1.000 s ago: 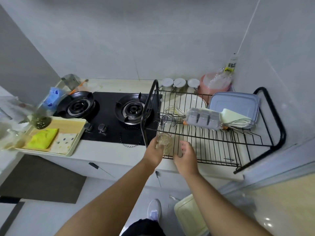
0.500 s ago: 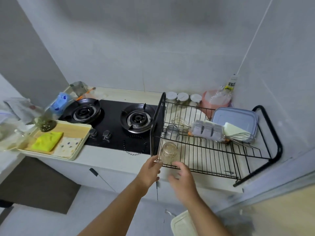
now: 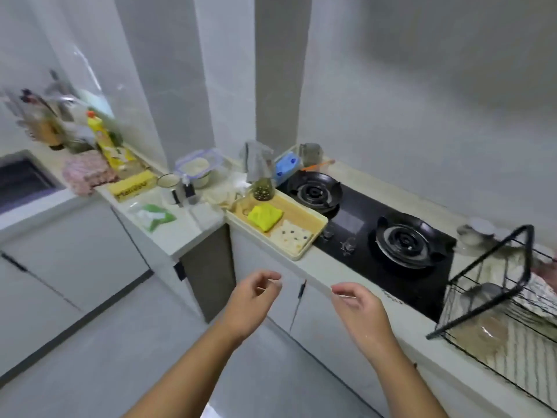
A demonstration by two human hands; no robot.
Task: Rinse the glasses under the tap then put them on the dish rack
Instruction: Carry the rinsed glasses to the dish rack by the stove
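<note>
My left hand [image 3: 251, 300] and my right hand [image 3: 360, 309] hover in front of the cabinet doors, both empty with fingers loosely curled. The black wire dish rack [image 3: 494, 279] stands at the far right on the counter. Two clear glasses lie on it near its front corner, one [image 3: 479, 327] close to the edge and another [image 3: 482, 292] just behind. A green speckled glass [image 3: 262, 188] stands on the beige tray [image 3: 316, 233] left of the stove. The sink [image 3: 21, 179] is at the far left, dark and partly cut off.
A black two-burner gas stove [image 3: 376, 233] lies between tray and rack. Yellow [image 3: 265, 217] and patterned cloths lie on the tray. The left counter holds a yellow bottle [image 3: 104, 137], a lidded container [image 3: 197, 167], a cup [image 3: 168, 181] and packets. Grey floor lies below.
My left hand let go of the glass, which now lies on the rack. Both hands pulled back empty, and my view swung left toward the stove, tray and sink.
</note>
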